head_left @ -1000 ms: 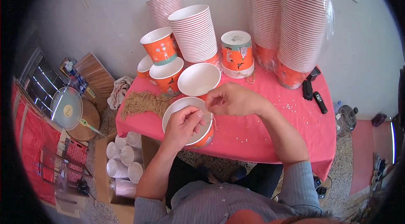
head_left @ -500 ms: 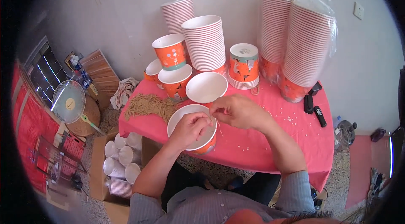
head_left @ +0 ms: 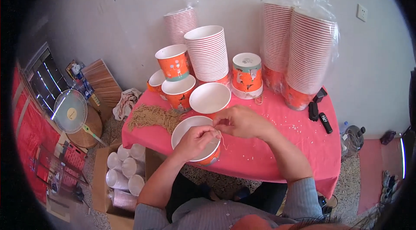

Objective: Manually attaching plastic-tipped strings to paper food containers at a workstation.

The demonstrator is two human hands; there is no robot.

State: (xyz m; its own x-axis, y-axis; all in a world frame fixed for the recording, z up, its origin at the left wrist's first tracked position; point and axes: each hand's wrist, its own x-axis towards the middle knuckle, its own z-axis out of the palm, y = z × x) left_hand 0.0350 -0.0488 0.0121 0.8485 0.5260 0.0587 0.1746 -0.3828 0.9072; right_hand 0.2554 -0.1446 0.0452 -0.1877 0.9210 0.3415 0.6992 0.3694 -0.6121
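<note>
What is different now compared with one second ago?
The left hand has moved slightly right, closer to the right hand; the view also shifted. Nothing was visibly let go: a thin string still hangs there. The paper tubs and twine bundle stayed put.

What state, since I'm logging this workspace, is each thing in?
Left hand: fingertips pinched together at the string
Right hand: fingertips pinched at the string
String: loose end hanging
Nearest bucket: upright, uncovered
Patterned bucket on the low stack: upside down
Right-hand tall stacks: nested, plastic-wrapped
Twine bundle: loosely heaped
Cardboard box: open, holding cups
</note>
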